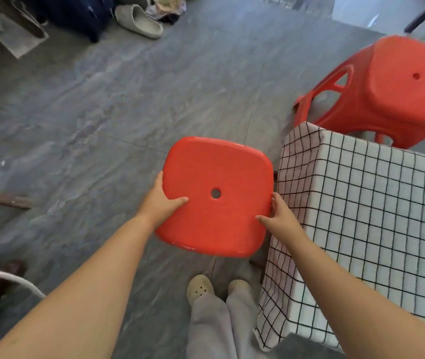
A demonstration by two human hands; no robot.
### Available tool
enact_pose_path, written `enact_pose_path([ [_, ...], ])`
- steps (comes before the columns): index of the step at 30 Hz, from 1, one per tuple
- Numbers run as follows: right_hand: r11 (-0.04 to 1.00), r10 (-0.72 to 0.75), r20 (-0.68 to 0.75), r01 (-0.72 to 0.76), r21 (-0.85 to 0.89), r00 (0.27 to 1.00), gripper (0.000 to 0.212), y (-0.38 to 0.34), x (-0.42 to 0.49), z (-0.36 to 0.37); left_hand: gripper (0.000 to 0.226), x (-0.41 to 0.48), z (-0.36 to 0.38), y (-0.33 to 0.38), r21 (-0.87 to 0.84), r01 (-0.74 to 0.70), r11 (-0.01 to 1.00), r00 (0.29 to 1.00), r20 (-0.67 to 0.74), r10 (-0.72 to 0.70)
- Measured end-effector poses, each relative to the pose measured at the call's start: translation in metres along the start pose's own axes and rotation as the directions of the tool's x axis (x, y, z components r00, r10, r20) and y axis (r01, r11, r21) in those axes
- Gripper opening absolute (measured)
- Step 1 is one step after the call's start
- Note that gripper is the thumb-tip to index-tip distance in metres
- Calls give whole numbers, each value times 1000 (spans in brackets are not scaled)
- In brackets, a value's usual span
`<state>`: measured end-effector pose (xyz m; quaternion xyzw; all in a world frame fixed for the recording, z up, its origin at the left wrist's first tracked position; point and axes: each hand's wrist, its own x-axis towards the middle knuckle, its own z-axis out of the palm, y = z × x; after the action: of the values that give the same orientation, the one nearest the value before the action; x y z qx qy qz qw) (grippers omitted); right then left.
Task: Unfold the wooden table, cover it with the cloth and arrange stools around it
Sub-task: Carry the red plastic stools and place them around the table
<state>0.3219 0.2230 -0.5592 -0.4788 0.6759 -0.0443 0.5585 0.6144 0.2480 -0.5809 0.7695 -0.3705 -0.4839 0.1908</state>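
The left hand and right hand grasp opposite edges of a square red plastic stool with a round hole in its seat, thumbs on top. It is seat-up with no long axis, just left of the worktop under its white black-gridded cloth, the right hand nearest the drape. Beyond the worktop's far corner stands a second red plastic stool; no writing is readable.

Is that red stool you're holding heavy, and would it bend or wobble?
Probably light: the left hand and right hand hold the red stool by just its seat edges, arms stretched out. Likely stiff, since the moulded plastic seat keeps its shape. Its glossy surface may be a bit slippery.
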Motion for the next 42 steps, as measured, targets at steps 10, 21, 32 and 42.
enact_pose_path([
  [10, 997, 31, -4, -31, 71, 1000, 85, 11, 16, 7, 104, 17, 27, -6, 335, 45, 941, 997, 48, -64],
  [21, 937, -346, -418, 289, -196, 840, 62, -103, -147, -93, 86, -129, 2, 160, 393, -319, 862, 925, -70, 374],
  [32, 906, -422, -801, 221, -361, 425, 77, -123, -437, -184, 83, -365, -3, 357, 318, -890, 326, 407, 233, 883],
  [42, 997, -37, -999, -72, -39, 34, 73, 39, -684, -196, 81, -602, 129, 397, 134, -958, -254, -133, 579, 805],
])
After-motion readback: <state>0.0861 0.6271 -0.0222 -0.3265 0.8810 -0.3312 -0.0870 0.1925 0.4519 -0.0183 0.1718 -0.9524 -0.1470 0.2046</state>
